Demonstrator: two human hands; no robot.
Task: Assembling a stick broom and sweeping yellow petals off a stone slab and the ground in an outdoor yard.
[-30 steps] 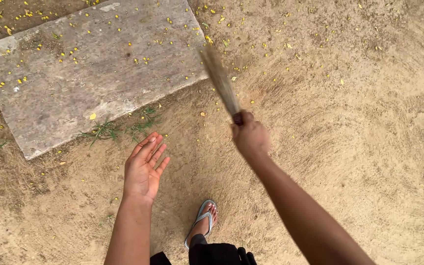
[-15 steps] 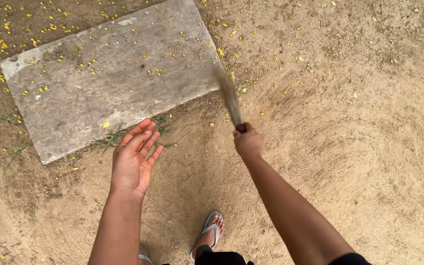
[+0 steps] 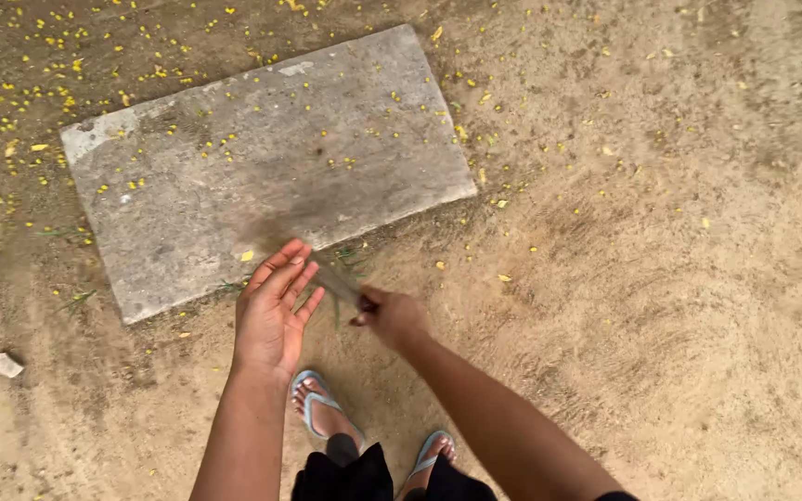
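Right hand [image 3: 394, 315] fisted round broom [image 3: 313, 255] handle; blurry bristles over concrete slab [image 3: 197, 186] edge. Left hand [image 3: 273, 311] spread flat, empty, just beside broom. Best: sweep low, light, push yellow petals [image 3: 503, 276] off sand.

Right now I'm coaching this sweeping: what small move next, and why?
Probably draw the broom in the right hand back across the slab, since yellow petals lie scattered on it; the left hand is open and empty.
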